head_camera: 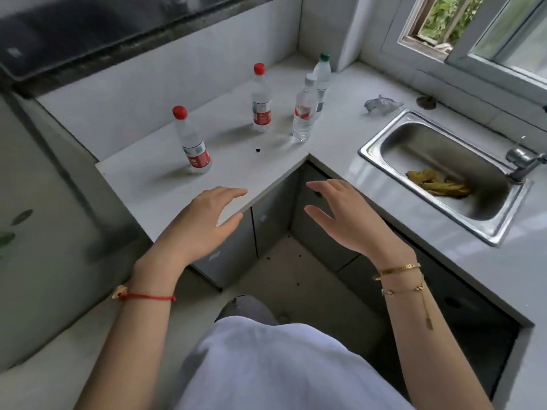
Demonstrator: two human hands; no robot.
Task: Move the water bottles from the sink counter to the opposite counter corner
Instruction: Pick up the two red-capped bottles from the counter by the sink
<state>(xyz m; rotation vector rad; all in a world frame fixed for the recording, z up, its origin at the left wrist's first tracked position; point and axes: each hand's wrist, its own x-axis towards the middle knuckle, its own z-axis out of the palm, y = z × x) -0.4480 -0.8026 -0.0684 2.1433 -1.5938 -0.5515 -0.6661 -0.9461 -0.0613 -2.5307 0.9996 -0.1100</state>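
Several clear water bottles stand upright on the grey L-shaped counter (148, 184). A red-capped bottle (194, 146) is nearest, at the left. Another red-capped bottle (261, 102) stands farther back. A white-capped bottle (303, 113) stands near the counter's inner corner, with a green-capped bottle (322, 75) just behind it. My left hand (204, 223) hovers over the counter's front edge, fingers apart, holding nothing. My right hand (343, 214) hovers in front of the inner corner, also spread and empty.
A steel sink (381, 143) with a yellow-brown rag (438, 183) inside sits in the right counter, its tap (524, 162) at the right. A crumpled clear wrapper (380, 105) and a dark round object (426, 101) lie behind it. A window is above right. Cabinet doors are below.
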